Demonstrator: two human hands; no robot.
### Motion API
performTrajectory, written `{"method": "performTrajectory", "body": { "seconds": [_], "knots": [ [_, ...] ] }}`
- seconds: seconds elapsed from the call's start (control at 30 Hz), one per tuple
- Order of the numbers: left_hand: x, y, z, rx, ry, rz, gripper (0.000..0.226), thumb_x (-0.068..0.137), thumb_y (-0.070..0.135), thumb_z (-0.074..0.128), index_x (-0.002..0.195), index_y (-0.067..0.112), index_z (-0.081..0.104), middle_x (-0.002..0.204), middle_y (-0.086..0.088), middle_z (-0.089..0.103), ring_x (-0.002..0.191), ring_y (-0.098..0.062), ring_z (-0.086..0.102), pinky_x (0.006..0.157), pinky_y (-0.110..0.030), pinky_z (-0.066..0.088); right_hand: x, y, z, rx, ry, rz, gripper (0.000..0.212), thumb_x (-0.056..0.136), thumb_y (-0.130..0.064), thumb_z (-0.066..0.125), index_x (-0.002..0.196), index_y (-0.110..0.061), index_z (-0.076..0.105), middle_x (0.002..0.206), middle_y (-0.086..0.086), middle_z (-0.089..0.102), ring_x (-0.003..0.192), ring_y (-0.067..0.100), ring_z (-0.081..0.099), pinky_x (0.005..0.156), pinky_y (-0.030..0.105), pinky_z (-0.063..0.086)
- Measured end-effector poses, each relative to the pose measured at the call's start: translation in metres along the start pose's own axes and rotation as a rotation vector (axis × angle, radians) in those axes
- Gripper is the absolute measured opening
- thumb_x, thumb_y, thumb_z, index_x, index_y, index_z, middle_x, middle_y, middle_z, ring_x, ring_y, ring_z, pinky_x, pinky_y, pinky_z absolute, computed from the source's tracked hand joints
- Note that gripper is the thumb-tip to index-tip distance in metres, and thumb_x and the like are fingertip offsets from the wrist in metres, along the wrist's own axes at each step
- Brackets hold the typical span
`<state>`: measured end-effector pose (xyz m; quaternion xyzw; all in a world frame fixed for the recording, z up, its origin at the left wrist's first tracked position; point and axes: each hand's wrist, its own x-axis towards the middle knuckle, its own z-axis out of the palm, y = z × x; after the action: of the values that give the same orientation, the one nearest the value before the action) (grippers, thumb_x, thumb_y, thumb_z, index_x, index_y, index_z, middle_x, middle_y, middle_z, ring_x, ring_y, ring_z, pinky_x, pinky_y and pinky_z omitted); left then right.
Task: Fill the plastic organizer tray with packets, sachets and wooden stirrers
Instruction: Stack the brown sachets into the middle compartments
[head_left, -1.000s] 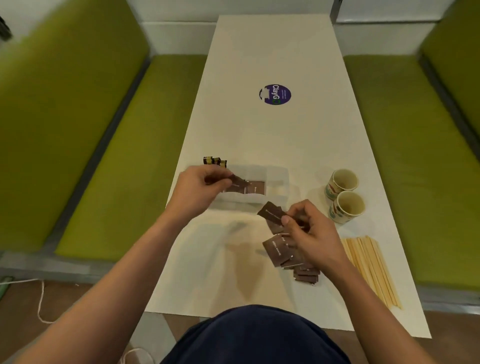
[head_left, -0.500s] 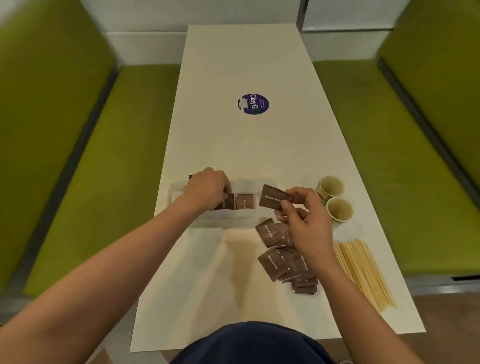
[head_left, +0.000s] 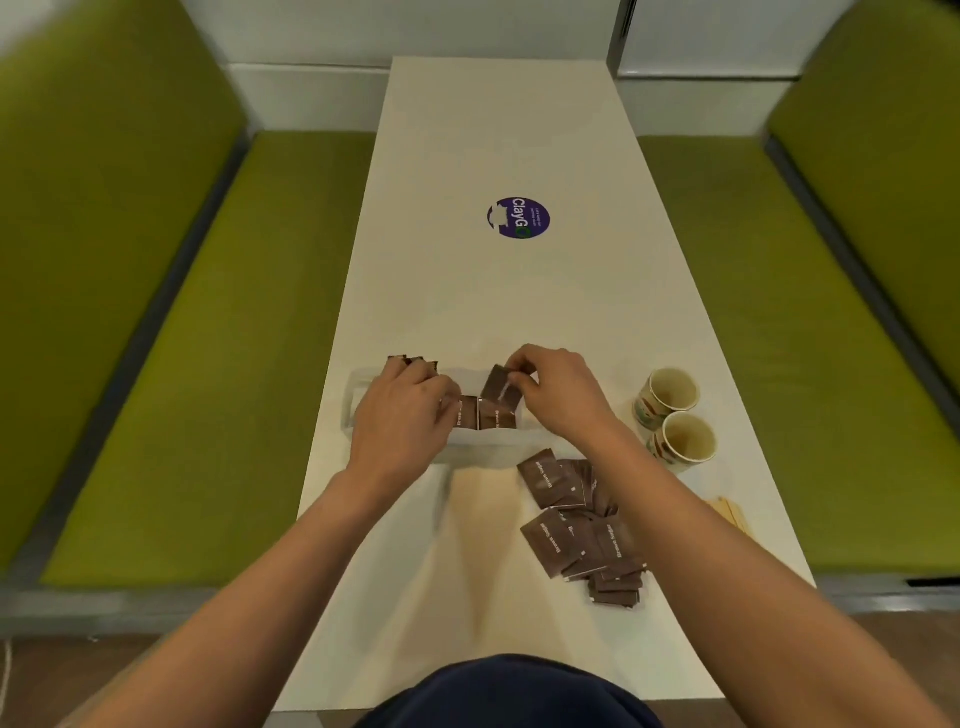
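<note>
The clear plastic organizer tray (head_left: 358, 400) lies across the near part of the white table. Brown sugar packets (head_left: 485, 414) stand side by side in its middle. My left hand (head_left: 408, 415) lies over the tray's left part, its fingers curled at the packets there; what they hold is hidden. My right hand (head_left: 558, 387) pinches one brown packet (head_left: 500, 387), tilted, just above the tray's middle. A loose heap of brown packets (head_left: 576, 525) lies near the right. A few wooden stirrers (head_left: 727, 512) show past my right forearm.
Two paper cups (head_left: 675, 415) stand right of the tray. Small dark sachets (head_left: 413, 361) sit at the tray's far left corner. A purple round sticker (head_left: 518, 218) marks the table's middle. Green benches (head_left: 208, 338) flank the table on both sides.
My right hand has carried a brown packet from the heap up and left to above the tray's middle. My left hand stayed at the tray's left part.
</note>
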<state>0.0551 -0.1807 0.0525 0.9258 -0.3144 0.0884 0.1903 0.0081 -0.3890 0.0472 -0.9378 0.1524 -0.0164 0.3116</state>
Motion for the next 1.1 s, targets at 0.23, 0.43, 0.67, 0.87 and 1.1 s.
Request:
{"method": "performTrajectory", "body": {
  "seconds": [0.23, 0.43, 0.67, 0.87, 1.1],
  "knots": [
    [-0.03, 0.011, -0.003, -0.059, -0.029, -0.091, 0.01, 0.092, 0.028, 0.07, 0.099, 0.025, 0.076, 0.094, 0.005, 0.065, 0.095, -0.022, 0.05, 0.079, -0.038, 0.049, 0.007, 0.002, 0.02, -0.319, -0.177, -0.107, 0.027, 0.099, -0.027, 0.061, 0.123, -0.031, 0.071, 0.113, 0.005, 0.073, 0.112, 0.028, 0.058, 0.085, 0.04, 0.05],
    [-0.048, 0.033, 0.001, -0.092, -0.127, -0.111, 0.017, 0.093, 0.032, 0.067, 0.106, 0.026, 0.076, 0.102, 0.007, 0.065, 0.099, -0.019, 0.048, 0.08, -0.033, 0.045, -0.022, 0.005, 0.004, -0.216, -0.015, -0.147, 0.03, 0.102, -0.035, 0.058, 0.126, -0.025, 0.072, 0.124, -0.005, 0.072, 0.111, 0.025, 0.056, 0.087, 0.035, 0.046],
    [-0.076, 0.077, 0.027, -0.204, -0.408, -0.174, 0.041, 0.089, 0.059, 0.062, 0.121, 0.033, 0.067, 0.111, 0.012, 0.06, 0.11, -0.012, 0.049, 0.082, -0.029, 0.045, -0.087, 0.039, -0.004, -0.023, 0.032, -0.024, 0.017, 0.095, -0.027, 0.066, 0.107, -0.027, 0.078, 0.107, -0.009, 0.075, 0.1, 0.019, 0.063, 0.083, 0.03, 0.044],
    [-0.086, 0.096, 0.057, -0.167, -0.552, -0.201, 0.059, 0.074, 0.063, 0.074, 0.122, 0.031, 0.059, 0.105, 0.01, 0.047, 0.104, -0.014, 0.047, 0.072, -0.03, 0.044, -0.096, 0.052, 0.016, -0.345, -0.124, 0.052, 0.041, 0.096, -0.054, 0.054, 0.125, -0.028, 0.068, 0.116, 0.0, 0.061, 0.109, 0.026, 0.054, 0.088, 0.042, 0.045],
    [-0.08, 0.084, 0.059, -0.427, -0.574, -0.386, 0.036, 0.068, 0.026, 0.086, 0.093, 0.021, 0.061, 0.092, 0.006, 0.059, 0.084, -0.017, 0.058, 0.071, -0.035, 0.052, -0.09, 0.048, 0.022, -0.38, -0.127, 0.069, 0.043, 0.088, -0.054, 0.064, 0.123, -0.029, 0.065, 0.116, -0.001, 0.055, 0.112, 0.024, 0.05, 0.092, 0.043, 0.041]
  ]
}}
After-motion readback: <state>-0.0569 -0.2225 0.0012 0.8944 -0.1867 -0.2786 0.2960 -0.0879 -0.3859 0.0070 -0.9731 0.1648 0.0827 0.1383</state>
